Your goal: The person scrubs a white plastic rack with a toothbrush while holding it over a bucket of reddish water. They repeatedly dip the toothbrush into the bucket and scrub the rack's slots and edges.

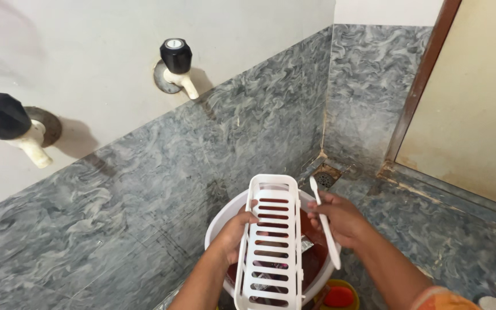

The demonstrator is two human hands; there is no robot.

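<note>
Nearest us, a slotted white rack [272,244] runs long axis six to twelve o'clock over a white bucket [220,227]. Our left hand [233,232] grips its nine o'clock rail. Our right hand [340,221], at three o'clock, grasps a white toothbrush [324,221], head pointing eleven o'clock. Farther at one o'clock sits a floor drain [324,178]; two black-capped taps [176,66] project from the wall at ten o'clock.

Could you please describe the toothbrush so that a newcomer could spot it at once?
Find the white bucket on the grey floor. Above its rim, the right hand holds the toothbrush, beside the slotted tray. It is the only thin white stick.
</note>
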